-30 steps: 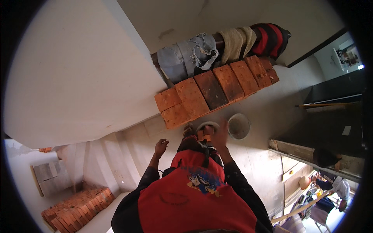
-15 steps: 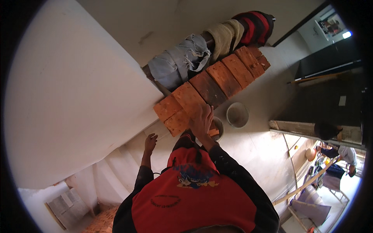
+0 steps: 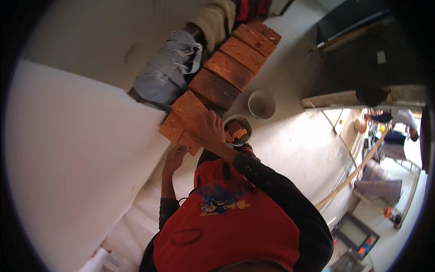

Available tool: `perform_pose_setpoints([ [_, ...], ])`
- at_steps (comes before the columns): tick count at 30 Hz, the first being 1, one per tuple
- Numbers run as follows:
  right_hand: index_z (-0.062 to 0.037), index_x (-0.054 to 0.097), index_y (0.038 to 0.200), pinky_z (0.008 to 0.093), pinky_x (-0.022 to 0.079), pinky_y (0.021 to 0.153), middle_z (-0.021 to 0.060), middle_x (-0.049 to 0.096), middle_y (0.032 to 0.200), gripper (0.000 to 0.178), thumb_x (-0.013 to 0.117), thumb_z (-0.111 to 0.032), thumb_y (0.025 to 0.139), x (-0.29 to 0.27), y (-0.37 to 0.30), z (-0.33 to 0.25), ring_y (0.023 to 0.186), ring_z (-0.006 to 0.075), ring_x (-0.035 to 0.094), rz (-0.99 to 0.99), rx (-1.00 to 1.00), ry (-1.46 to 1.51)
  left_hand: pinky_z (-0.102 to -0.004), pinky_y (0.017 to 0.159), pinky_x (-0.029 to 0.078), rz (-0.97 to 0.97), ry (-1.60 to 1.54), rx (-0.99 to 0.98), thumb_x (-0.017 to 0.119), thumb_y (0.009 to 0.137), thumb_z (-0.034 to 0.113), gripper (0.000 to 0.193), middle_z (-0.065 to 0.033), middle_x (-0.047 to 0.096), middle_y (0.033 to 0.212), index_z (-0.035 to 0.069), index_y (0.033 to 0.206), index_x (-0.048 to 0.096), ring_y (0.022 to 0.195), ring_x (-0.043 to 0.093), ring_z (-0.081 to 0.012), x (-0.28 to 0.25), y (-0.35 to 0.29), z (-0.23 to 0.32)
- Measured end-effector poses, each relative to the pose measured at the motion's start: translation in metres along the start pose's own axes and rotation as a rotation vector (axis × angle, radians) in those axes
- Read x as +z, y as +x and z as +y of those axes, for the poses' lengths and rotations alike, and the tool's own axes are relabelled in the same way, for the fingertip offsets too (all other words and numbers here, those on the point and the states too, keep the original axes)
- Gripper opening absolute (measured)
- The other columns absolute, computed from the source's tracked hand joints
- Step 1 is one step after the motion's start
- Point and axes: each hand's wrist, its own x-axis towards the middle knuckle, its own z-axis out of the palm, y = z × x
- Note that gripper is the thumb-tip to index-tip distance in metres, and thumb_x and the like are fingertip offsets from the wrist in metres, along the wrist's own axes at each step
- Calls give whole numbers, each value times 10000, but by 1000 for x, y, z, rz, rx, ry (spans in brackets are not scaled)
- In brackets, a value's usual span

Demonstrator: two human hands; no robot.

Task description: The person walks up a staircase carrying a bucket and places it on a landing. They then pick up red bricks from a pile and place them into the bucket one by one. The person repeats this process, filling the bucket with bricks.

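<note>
A single view is given, taken from a fisheye camera worn on the head. The scene is looked down on steeply from above the person's own red-shirted torso [image 3: 231, 222], which fills the lower middle of the frame and lies nearest the lens. The row of bricks [image 3: 222, 77] is taken as landmark: it is seen just beyond the torso, running diagonally toward the upper right. A white wall [image 3: 68, 149] is bent across the frame left of the bricks; pale floor [image 3: 290, 140] is seen far below to their right. Straight edges are curved toward the dark circular rim. No second view is supplied, so no overlap is recorded.
</note>
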Motion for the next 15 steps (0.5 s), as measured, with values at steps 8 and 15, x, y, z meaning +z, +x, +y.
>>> perform_pose_setpoints([
  [8, -142, 340, 1248, 498, 313, 883, 216, 304, 1210, 742, 694, -335, 625, -29, 12, -22, 1045, 429, 373, -151, 138, 107, -290, 782, 442, 21, -882, -159, 494, 876, 452, 489, -42, 514, 1040, 64, 1172, 451, 946, 518, -147, 25, 43, 35],
  [15, -129, 378, 1248, 515, 322, 884, 211, 370, 1199, 707, 654, -355, 638, -76, 2, -33, 1083, 441, 366, -298, 204, 198, -339, 841, 458, -108, -1324, -9, 445, 904, 399, 481, -81, 514, 1153, 37, 1221, 432, 1024, 527, -196, 43, 17, 102],
])
